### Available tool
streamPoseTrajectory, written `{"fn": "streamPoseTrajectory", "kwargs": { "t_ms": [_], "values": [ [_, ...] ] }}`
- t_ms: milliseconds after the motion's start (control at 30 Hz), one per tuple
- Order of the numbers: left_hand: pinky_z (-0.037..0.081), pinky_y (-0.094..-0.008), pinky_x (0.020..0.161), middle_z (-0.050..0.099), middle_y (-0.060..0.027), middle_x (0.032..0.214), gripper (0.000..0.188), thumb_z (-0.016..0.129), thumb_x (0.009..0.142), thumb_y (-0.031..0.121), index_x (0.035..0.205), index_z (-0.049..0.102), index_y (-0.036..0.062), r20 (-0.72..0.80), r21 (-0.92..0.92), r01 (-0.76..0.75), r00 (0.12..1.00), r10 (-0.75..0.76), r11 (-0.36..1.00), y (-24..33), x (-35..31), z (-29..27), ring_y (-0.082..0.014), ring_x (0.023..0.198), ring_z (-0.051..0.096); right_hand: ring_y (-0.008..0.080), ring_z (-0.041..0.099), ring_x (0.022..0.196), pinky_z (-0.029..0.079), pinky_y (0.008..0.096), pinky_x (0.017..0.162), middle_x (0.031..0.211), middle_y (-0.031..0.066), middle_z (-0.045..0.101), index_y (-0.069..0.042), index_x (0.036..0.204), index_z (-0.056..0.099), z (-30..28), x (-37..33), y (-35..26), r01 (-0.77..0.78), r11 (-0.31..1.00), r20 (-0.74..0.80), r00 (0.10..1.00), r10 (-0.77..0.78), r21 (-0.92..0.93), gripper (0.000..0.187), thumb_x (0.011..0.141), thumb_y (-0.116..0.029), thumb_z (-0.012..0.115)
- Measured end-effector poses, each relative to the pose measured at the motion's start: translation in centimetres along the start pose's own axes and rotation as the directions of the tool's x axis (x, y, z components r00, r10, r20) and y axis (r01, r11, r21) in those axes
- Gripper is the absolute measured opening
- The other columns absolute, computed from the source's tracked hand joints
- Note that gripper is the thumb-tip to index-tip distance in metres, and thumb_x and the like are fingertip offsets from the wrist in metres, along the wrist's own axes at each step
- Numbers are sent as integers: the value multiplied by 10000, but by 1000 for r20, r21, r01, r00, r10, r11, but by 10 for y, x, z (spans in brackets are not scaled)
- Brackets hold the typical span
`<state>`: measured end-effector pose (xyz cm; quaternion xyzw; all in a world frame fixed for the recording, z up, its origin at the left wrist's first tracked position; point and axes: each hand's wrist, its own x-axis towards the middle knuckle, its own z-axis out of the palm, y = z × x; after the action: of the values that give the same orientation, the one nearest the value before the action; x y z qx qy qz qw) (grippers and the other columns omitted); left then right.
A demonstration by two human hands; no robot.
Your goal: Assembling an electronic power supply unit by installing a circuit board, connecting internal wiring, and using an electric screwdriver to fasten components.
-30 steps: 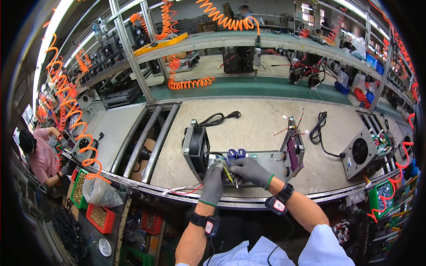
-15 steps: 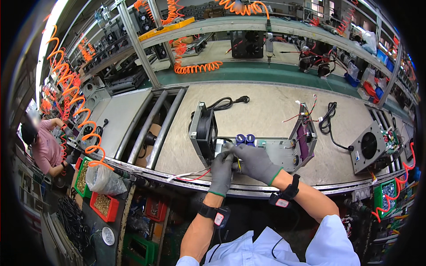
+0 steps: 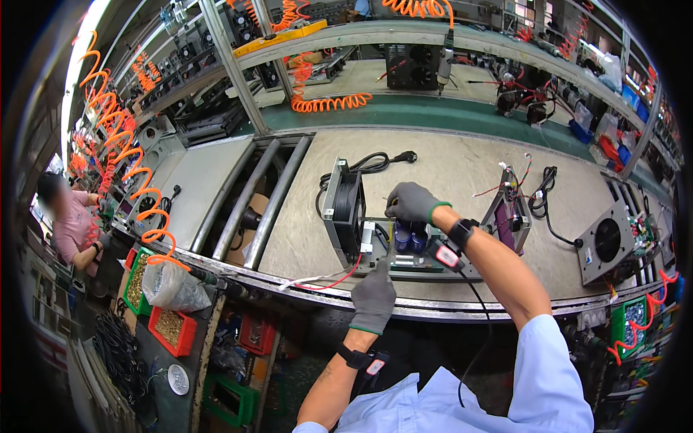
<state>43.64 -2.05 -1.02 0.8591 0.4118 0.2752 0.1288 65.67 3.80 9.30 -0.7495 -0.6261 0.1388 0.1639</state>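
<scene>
Open chassis (image 3: 419,275), lying lengthwise at the near side of the metal bench top (image 3: 462,159), in front of me. Change: half a second ago my hands met over its wiring; now they are apart and the left part of its inside shows. I judge the two-handed hold there released.

Edges: the chassis front runs close beside the bench's near edge, so little margin on my side. Widest stretch of bench top is behind it. Rollers (image 3: 261,209) lie left, beyond a strip of bench; a second fan unit (image 3: 605,242) sits well apart to the right. The upright fan (image 3: 349,209) bounds the left end; a black power cord (image 3: 375,163) curls behind it.

Right hand (image 3: 415,203): raised over the chassis, fingers curled nearly closed; whether they pinch anything, cannot tell. Left hand (image 3: 373,296): index finger extended to the front rim, other fingers folded; contact uncertain, no held object visible.

Blue capacitors (image 3: 410,240): upright, below my right hand. Yellow-green wire (image 3: 390,231): just left of them, upper end near my right fingertips.
</scene>
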Motion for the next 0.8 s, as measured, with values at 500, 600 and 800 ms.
{"fn": "streamPoseTrajectory", "kwargs": {
  "t_ms": [500,600,800],
  "values": [
    [525,-479,643,679,-209,742,246,613,917,139,1141,617,38,90,-504,184,983,-160,844,7,-19,-3,-381,696,685,331,702,789,545,416,749,882,200,735,16,911,754,41,35,72,-375,926,116,923,367,53,534,698,-469,818],
    [544,-309,570,700,-113,751,220,610,953,139,1103,613,-23,478,-664,571,821,-313,483,7,-18,-9,-166,617,680,344,705,941,544,418,821,1019,207,727,-16,1006,740,25,14,66,-380,918,32,925,379,112,523,735,-460,792],
    [572,-300,630,667,-124,912,269,602,973,231,1093,575,-8,760,-645,762,633,-147,-53,-21,-6,-30,-206,740,693,293,709,856,544,378,763,929,172,721,-18,1010,720,17,-89,7,28,901,-562,790,245,432,289,879,-269,664]
  ]
}}
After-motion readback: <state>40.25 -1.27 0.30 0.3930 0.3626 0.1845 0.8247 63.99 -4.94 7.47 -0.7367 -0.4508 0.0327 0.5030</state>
